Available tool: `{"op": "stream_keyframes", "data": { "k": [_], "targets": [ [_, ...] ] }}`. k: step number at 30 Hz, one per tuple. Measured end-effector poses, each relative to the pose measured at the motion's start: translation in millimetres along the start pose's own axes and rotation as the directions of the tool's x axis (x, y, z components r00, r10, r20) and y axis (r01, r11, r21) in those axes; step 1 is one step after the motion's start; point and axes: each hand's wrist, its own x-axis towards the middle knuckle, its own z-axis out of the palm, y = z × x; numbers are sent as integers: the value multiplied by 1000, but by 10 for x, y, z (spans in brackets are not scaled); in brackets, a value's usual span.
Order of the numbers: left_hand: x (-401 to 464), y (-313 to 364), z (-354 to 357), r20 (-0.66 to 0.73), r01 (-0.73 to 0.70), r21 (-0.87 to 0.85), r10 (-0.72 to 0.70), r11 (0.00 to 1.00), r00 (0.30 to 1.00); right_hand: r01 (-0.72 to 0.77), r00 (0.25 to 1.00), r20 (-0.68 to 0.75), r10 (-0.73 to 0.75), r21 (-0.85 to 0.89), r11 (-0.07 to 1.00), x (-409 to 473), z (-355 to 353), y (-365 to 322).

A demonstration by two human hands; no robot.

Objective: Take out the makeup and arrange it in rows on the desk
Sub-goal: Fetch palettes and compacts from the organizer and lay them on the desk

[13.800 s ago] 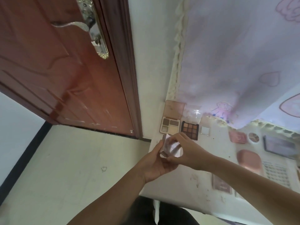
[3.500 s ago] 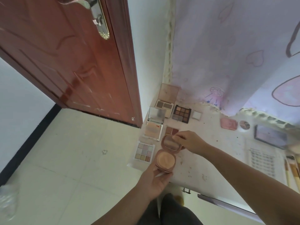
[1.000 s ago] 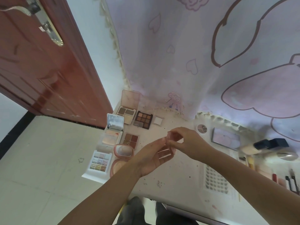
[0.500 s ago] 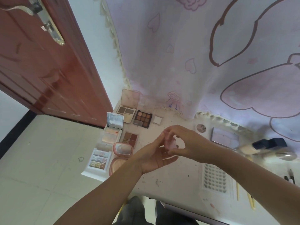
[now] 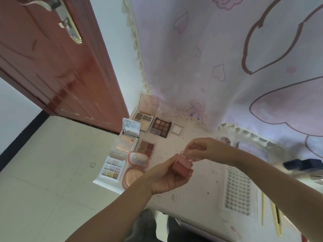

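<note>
Head view: left hand (image 5: pixel 167 177) grips pink compact (image 5: pixel 181 165); right hand (image 5: pixel 204 149) pinches lid.

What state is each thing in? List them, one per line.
Small pink case: clear lid being lifted, held in the left hand.
Right hand: fingers pinch the clear lid.
Round pink compact: open, on the desk.
Nine-pan brown palette: open, flat.
Mirrored palette: open, lid upright.
Door: open.
</note>
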Motion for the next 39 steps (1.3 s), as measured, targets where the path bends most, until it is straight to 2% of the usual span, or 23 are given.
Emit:
{"op": "stream_keyframes", "data": {
  "k": [3,7,10,12,16,20,26,29,34,36,39],
  "targets": [
    [21,-33,-74,-56,-1,-68,-3,998,998,-93,995,-16,96,147,985,268,-100,68],
    [121,4,-166,-237,-136,-189,89,972,967,-127,988,-83,130,36,991,714,-55,116],
    [219,44,-193,-439,-359,-232,232,904,868,-106,978,-190,83,-113,988,1017,33,129],
    [244,71,-158,-524,-466,-212,303,859,796,-72,969,-247,25,-182,981,1164,88,117],
    [268,114,-97,-617,-532,-181,326,827,716,-18,958,-283,-53,-242,970,1339,177,107],
    [281,146,-16,-692,-538,-177,284,824,663,-20,947,-312,-72,-282,959,1394,200,143],
    [308,110,21,-681,-476,-81,300,875,668,-23,937,-338,-90,-314,949,1327,185,157],
    [345,27,18,-661,-445,-46,307,894,685,-63,920,-383,-79,-345,937,1087,-52,344],
    [645,-254,350,-608,-375,-40,275,926,744,-336,882,-471,19,-601,725,337,-670,994],
    [822,-347,501,-567,-351,-10,283,936,773,-350,893,-450,24,-660,665,165,-768,1186],
    [1069,-410,655,-528,-302,47,280,952,801,-354,892,-453,11,-682,640,120,-757,1300]
  ]
}}
